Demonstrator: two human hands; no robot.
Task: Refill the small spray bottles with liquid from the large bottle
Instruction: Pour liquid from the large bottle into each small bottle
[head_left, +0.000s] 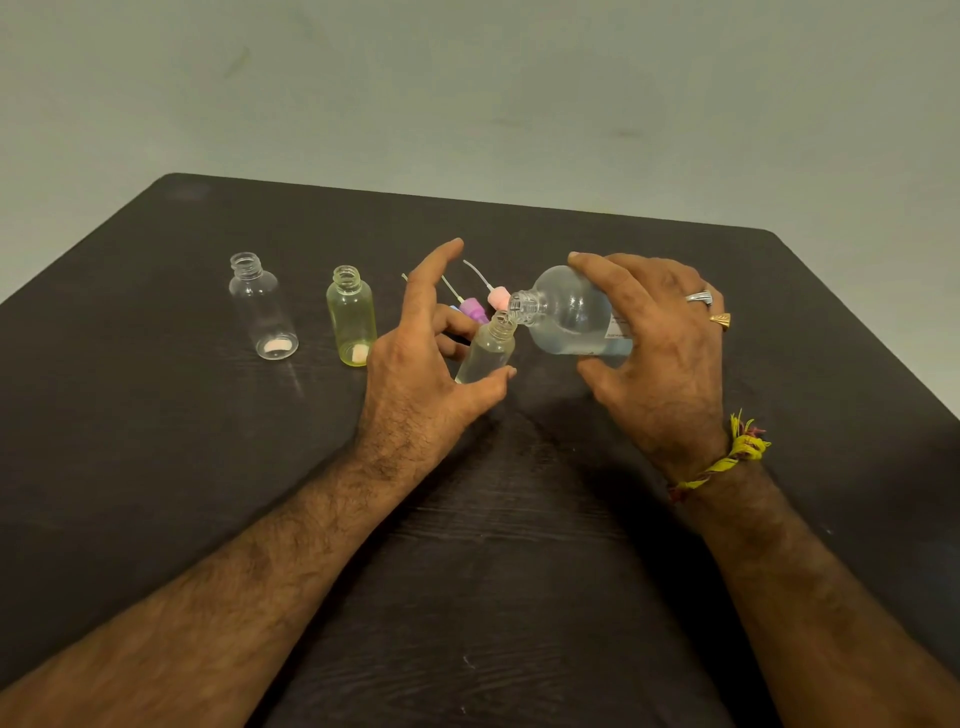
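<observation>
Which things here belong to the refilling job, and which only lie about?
Job: large clear plastic bottle, right hand; small clear bottle being filled, left hand; yellow-tinted small bottle; clear small bottle; pink and purple spray tops.
Lying about: nothing, only the dark table.

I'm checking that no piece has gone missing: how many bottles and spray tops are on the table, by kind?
Small bottles: 3, one clear, one yellow, one held in the left hand
Large bottle: 1, tilted in the right hand
Spray tops in view: 2, purple and pink; the left hand may hide more
Total: 6
</observation>
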